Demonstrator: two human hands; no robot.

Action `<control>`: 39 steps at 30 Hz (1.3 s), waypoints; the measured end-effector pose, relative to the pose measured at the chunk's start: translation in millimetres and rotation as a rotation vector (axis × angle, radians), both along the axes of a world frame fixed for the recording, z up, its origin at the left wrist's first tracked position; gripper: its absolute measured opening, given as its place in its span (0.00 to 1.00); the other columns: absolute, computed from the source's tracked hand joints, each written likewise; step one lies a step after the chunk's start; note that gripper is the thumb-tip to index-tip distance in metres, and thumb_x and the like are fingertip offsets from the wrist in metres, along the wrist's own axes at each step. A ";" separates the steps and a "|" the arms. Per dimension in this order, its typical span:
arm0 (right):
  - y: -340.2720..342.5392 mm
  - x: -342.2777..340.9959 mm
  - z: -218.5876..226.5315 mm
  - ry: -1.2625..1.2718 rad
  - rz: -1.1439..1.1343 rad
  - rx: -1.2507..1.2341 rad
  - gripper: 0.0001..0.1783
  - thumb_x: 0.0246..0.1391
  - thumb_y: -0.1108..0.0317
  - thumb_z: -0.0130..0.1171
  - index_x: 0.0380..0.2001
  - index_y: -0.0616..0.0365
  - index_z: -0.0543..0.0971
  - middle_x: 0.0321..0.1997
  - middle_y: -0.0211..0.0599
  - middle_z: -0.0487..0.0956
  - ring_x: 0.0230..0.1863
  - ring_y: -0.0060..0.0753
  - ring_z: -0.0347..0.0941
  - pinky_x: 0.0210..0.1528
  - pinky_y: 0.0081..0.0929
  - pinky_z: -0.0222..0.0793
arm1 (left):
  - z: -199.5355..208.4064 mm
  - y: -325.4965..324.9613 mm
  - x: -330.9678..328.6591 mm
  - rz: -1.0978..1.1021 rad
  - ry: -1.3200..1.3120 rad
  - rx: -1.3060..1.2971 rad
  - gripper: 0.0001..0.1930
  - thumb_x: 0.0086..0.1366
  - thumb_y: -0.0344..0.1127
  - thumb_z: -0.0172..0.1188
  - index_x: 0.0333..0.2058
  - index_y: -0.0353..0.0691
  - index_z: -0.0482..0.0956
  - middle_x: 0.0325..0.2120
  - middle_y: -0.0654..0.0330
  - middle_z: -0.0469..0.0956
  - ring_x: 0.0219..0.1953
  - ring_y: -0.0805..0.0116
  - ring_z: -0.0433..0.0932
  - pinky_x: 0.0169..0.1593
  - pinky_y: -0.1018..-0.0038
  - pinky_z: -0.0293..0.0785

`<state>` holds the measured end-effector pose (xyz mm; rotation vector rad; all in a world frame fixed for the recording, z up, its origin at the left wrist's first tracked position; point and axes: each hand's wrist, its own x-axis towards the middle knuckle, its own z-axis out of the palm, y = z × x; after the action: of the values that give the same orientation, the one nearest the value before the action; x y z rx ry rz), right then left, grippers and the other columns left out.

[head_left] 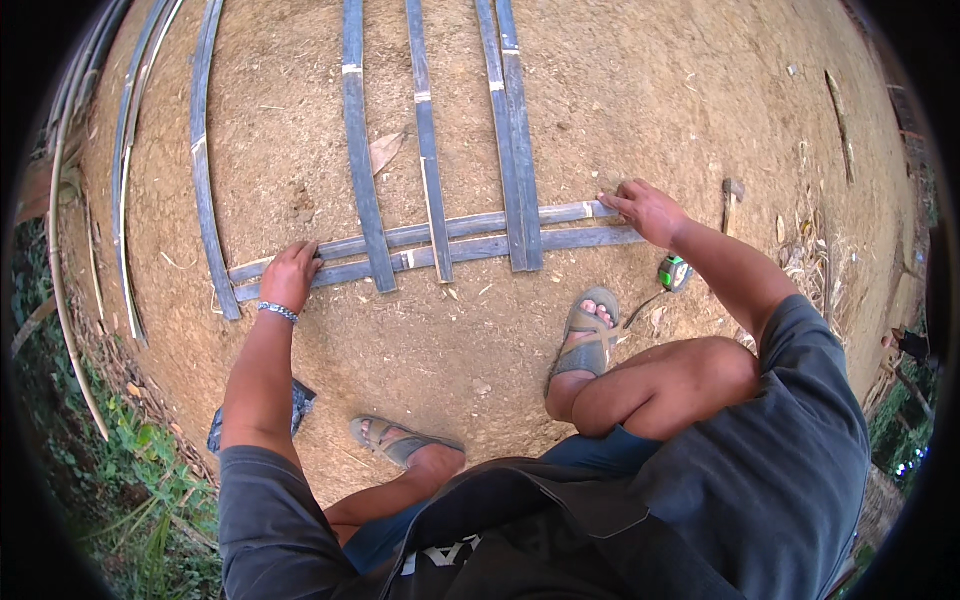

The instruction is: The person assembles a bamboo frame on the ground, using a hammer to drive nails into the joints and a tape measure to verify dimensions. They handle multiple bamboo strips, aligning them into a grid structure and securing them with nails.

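Two dark grey split-bamboo strips lie crosswise on the ground, a far one (470, 224) and a near one (590, 237). Several long bamboo strips (356, 130) run away from me, their near ends resting over the crosswise pair. My left hand (288, 276) grips the far crosswise strip close to its left end; its fingertips are partly hidden. At the other end of that strip, my right hand (648, 212) pinches the tip between thumb and fingers. The near strip's right end passes just below my right hand.
A green and black tape measure (674, 273) lies right of my sandalled foot (588, 335), and a hammer-like tool (732, 200) lies beyond it. More strips (122, 200) lie at left. A dark plastic bag (301, 404) sits beside my left forearm. Green plants (150, 470) border the lower left.
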<state>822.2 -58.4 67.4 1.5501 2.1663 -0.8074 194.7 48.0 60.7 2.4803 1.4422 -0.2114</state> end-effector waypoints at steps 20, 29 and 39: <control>-99.5 -56.0 29.6 -0.291 -0.047 -0.125 0.47 0.65 0.50 0.55 0.78 0.50 0.45 0.82 0.45 0.43 0.82 0.49 0.38 0.81 0.49 0.38 | -12.6 -73.9 43.4 0.246 0.266 -0.095 0.46 0.71 0.62 0.50 0.75 0.39 0.45 0.77 0.44 0.36 0.79 0.45 0.33 0.76 0.44 0.29; -50.8 -92.3 34.7 -0.165 -0.045 -0.025 0.52 0.58 0.50 0.63 0.77 0.51 0.47 0.83 0.42 0.42 0.82 0.48 0.37 0.80 0.50 0.38 | -11.0 -69.3 44.2 0.277 0.257 -0.144 0.47 0.71 0.64 0.49 0.76 0.41 0.44 0.77 0.45 0.34 0.79 0.46 0.31 0.76 0.44 0.27; -45.1 -108.9 25.2 -0.074 0.066 0.014 0.55 0.49 0.57 0.70 0.75 0.57 0.52 0.80 0.48 0.49 0.80 0.54 0.44 0.78 0.54 0.46 | -3.6 -68.5 38.9 0.305 0.197 -0.174 0.47 0.71 0.68 0.45 0.76 0.43 0.43 0.77 0.47 0.35 0.79 0.49 0.30 0.76 0.43 0.26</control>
<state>713.3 -103.4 92.6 1.4830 2.1618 -0.7050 233.6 -20.5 57.1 2.1176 1.7750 -0.5072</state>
